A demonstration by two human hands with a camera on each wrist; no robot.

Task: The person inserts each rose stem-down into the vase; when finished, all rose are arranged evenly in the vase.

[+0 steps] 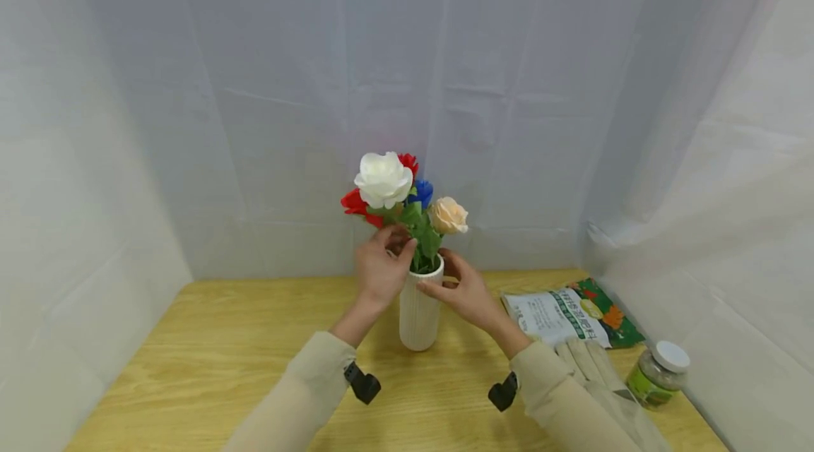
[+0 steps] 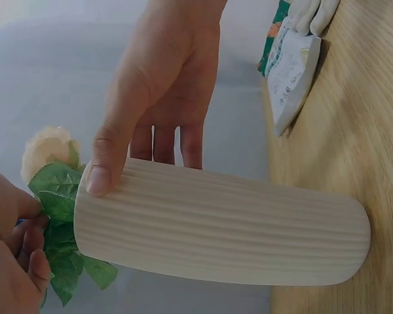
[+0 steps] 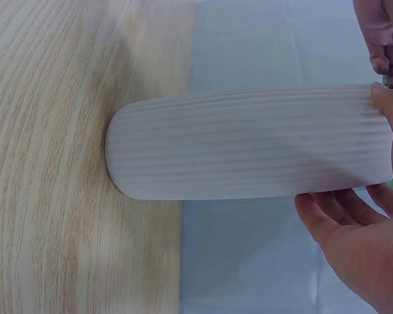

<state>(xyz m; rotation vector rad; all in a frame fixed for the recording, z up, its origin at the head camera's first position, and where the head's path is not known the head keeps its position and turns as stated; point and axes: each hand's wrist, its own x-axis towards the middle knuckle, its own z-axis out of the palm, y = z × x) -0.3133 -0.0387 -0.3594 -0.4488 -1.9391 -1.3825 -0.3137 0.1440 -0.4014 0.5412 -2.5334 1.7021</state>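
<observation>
A white ribbed vase (image 1: 418,321) stands upright on the wooden table, holding artificial flowers. Among them are a large white rose (image 1: 384,180), a peach rose (image 1: 448,215), a blue flower (image 1: 422,193) and red flowers (image 1: 354,202), above green leaves (image 2: 57,190). My right hand (image 1: 469,294) grips the vase just below its rim, thumb (image 2: 99,180) on the near side and fingers (image 3: 318,216) round the other. At the stems over the rim, my left hand (image 1: 380,265) has curled fingers and seems to pinch a stem; the exact contact is hidden among leaves.
On the table's right side lies a printed fertilizer bag (image 1: 553,314). Pale gloves (image 1: 591,360) lie in front of it, partly behind my right sleeve. A jar with a white lid (image 1: 658,373) stands at the right edge. White sheeting (image 1: 273,120) surrounds the table (image 1: 210,353).
</observation>
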